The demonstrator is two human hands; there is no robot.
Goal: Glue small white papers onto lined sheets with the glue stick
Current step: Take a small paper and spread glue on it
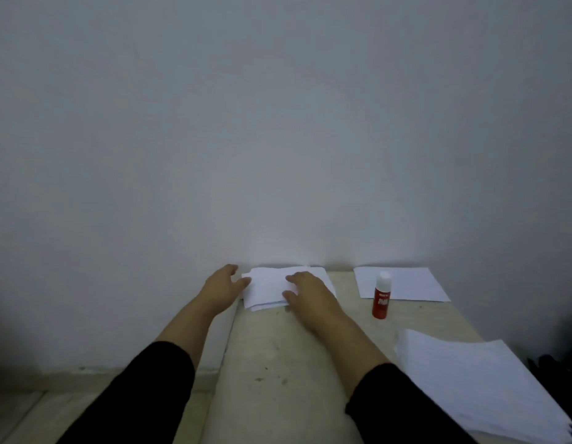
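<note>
A small stack of white papers [268, 288] lies at the far end of the beige table [278, 363], against the wall. My left hand [221, 287] touches the stack's left edge with its fingers apart. Resting on top of the stack's right part is my right hand [307, 293], fingers spread, thumb at the near edge. A red glue stick [381, 299] with a white cap stands upright to the right, apart from both hands. A single white sheet [409, 285] lies behind the glue stick.
A thick pile of sheets [477, 389] lies at the near right of the table. A plain wall rises right behind the table. The table's left edge drops to a tiled floor [28, 408]. Something dark [557, 366] sits at the far right edge.
</note>
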